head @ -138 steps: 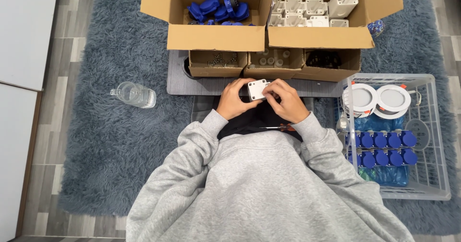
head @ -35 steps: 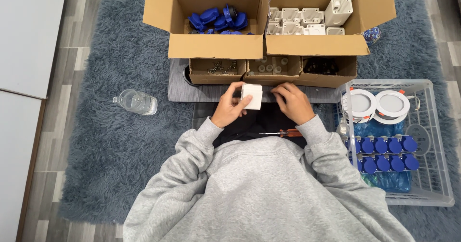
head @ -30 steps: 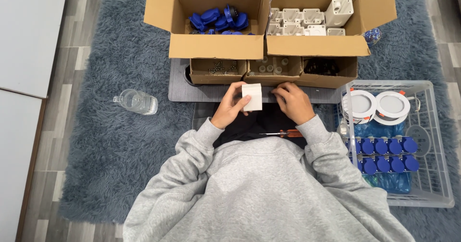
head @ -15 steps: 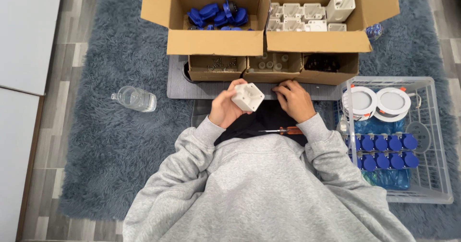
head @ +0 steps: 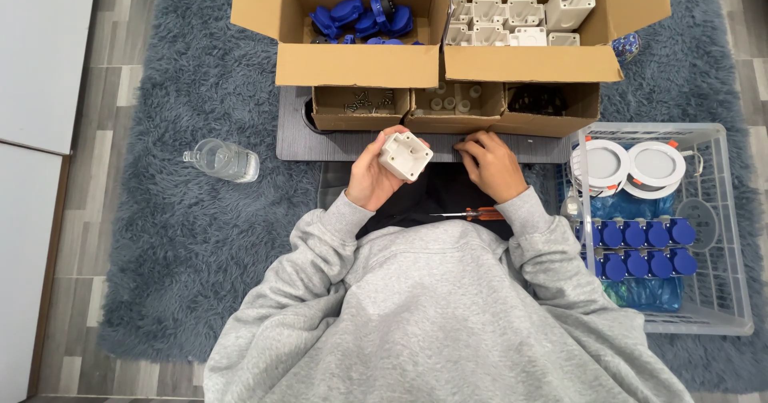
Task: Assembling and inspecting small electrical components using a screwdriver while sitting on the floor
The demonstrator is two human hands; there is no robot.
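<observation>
Two hands are busy in front of my chest: my left hand is curled around a white housing, thumb and fingers on its sides, holding it tilted just above the near edge of the grey board. My right hand rests on the board with fingers bent, fingertips down near the small boxes; I cannot tell whether it pinches anything. Just nearer, a screwdriver with a red handle lies across my dark lap. The housing looks like hard, light moulded plastic, stiff and a little slick, so I judge the flat sides the best place to grip it, not the corners. Beyond my hands stand three small boxes of screws and fittings, and behind them two big cartons, one of blue parts, one of more white housings. At right a wire basket holds round lamps and blue caps; at left a bottle lies on the rug.
</observation>
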